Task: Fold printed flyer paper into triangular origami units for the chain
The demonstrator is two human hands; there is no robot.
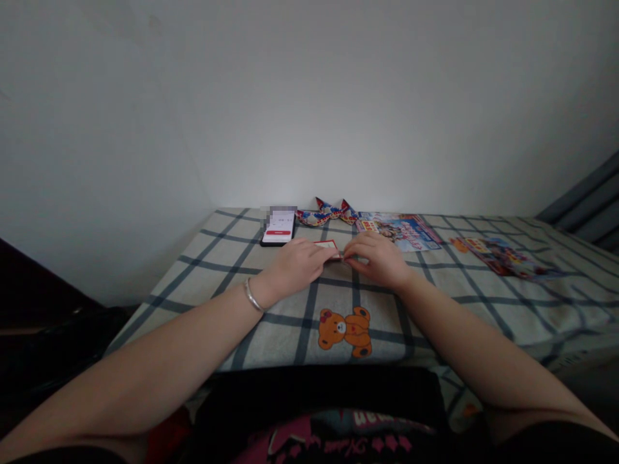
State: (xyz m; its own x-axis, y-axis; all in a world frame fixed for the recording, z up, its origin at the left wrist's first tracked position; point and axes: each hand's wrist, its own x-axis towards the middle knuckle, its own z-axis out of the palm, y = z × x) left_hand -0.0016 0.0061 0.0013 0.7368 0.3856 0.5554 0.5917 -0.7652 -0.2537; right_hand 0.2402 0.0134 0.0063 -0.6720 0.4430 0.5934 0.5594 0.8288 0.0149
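Between my hands on the checked cloth lies a small piece of paper [328, 244], pale with a red border, mostly covered by my fingers. My left hand [300, 265] holds it from the left, fingers together and pressing on its near edge. At the paper's right corner my right hand [380, 259] is closed in a pinch, thumb and fingertips meeting there. Just behind sits a folded paper shape [329, 214] in red, blue and white, with pointed peaks. How the small paper is creased under my fingers cannot be made out.
A phone [279, 227] with a lit screen stands left of the folded shape. Printed colourful sheets [411, 233] lie to the right, with another printed sheet [513, 258] farther right. The checked cloth [285, 335] covers the surface up to the wall [338, 103].
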